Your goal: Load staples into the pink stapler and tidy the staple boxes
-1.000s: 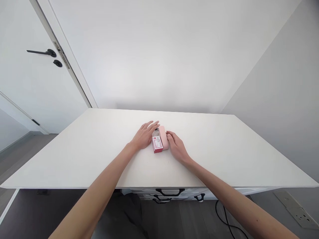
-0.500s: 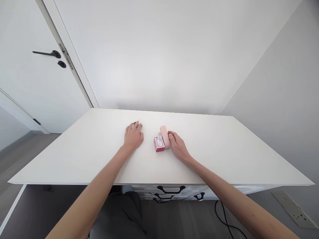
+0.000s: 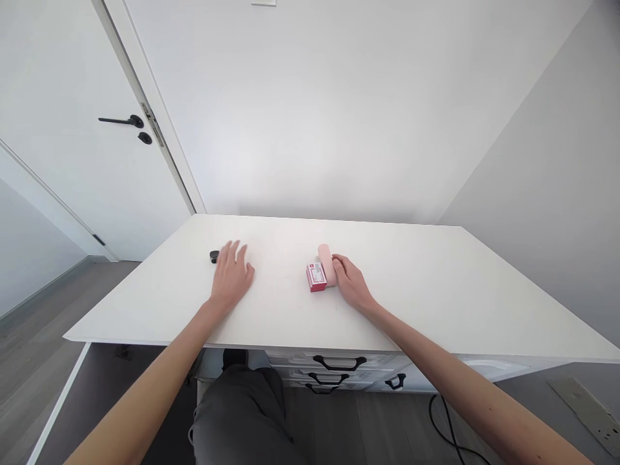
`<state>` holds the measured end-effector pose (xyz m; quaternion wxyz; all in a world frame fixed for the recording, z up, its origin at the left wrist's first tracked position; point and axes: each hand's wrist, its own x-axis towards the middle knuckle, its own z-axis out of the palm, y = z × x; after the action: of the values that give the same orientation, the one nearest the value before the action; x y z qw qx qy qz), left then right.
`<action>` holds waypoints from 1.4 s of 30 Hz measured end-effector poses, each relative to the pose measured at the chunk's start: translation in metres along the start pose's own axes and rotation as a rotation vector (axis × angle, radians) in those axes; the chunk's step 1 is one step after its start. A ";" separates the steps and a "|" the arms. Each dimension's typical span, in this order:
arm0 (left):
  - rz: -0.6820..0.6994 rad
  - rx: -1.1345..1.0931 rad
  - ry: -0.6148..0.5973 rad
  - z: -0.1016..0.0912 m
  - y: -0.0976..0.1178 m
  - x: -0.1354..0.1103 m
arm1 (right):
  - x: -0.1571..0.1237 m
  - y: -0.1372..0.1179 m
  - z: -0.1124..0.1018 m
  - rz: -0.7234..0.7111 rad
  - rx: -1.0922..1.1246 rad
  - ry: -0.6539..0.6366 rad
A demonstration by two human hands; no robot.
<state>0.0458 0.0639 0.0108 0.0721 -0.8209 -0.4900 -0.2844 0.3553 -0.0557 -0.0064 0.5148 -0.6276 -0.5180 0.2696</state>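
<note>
My left hand (image 3: 230, 272) is over the left part of the white tabletop, fingers spread and holding nothing. Just left of its fingertips lies a small black object (image 3: 214, 256), too small to name surely. Near the middle, my right hand (image 3: 351, 280) has its fingers curled against the right side of a pink stapler (image 3: 327, 265), which rests on the table. A small red and white box (image 3: 316, 276) sits close against the stapler's left side, its printed label facing up. Part of the stapler is hidden by the box and my fingers.
The white table (image 3: 436, 284) meets a plain wall at the back. Below its front edge are drawers with black handles (image 3: 339, 363). A white door with a black handle (image 3: 121, 121) stands at the left. A black cable (image 3: 453, 442) lies on the floor at right.
My left hand has moved left and its fingers have spread; the black object that was under them now lies beside them. My right hand stays at the stapler. The view has shifted slightly.
</note>
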 end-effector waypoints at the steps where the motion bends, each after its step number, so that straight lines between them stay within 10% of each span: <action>1: 0.064 -0.056 -0.036 -0.001 0.007 -0.002 | 0.000 0.000 0.000 -0.002 -0.002 0.000; 8: 0.196 -0.485 -0.366 0.009 0.067 -0.010 | 0.000 0.000 0.001 -0.011 0.002 0.002; 17: 0.070 -0.727 -0.432 0.024 0.105 -0.001 | 0.002 0.001 0.002 -0.010 0.005 0.011; 32: -0.440 -0.461 -0.157 -0.050 -0.025 -0.031 | -0.003 -0.008 -0.001 0.009 0.003 -0.001; 42: -0.588 -0.356 -0.051 -0.058 -0.034 -0.039 | -0.002 -0.006 -0.001 0.005 -0.006 -0.008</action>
<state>-0.0197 0.0277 0.0324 -0.1695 -0.6510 -0.6501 -0.3533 0.3531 -0.0578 -0.0009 0.5099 -0.6295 -0.5194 0.2719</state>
